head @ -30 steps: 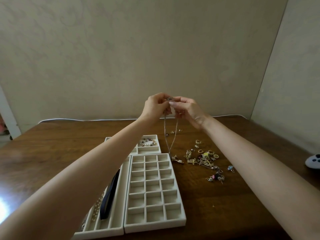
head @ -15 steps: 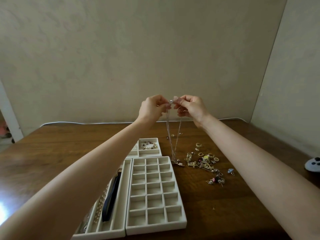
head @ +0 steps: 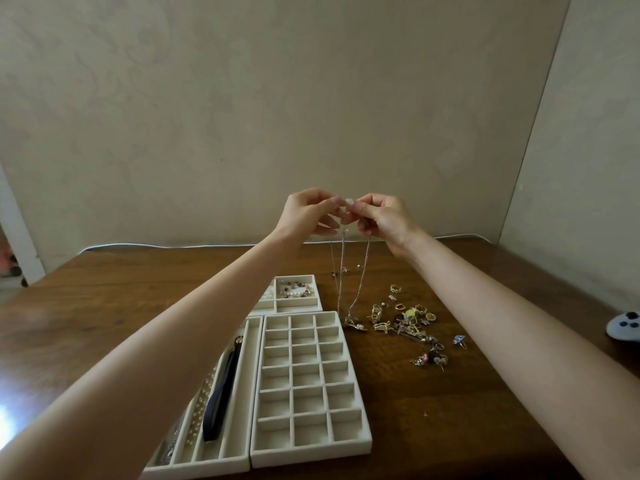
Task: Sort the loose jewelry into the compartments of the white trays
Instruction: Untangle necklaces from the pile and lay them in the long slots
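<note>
Your left hand [head: 304, 213] and right hand [head: 384, 216] each pinch the top of the chain [head: 362, 271], high over the bench [head: 450, 427], its pendant [head: 355, 322] dangling beside the tray [head: 311, 455]. It looks light, limp and tangle-prone, so grip both ends.

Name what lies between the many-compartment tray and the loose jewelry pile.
Head view: the pendant of the hanging necklace, otherwise bare wooden table.

Pretty sure the bench [head: 138, 299] is dark wood, smooth and a bit glossy, with glare at its left edge. The white trays [head: 367, 441] look matt and soft, kinda velvety. The chain [head: 360, 282] is thin shiny metal, and the loose jewelry [head: 405, 320] is mostly glinty gold-tone. The wall [head: 242, 116] is matt and mottled.
</note>
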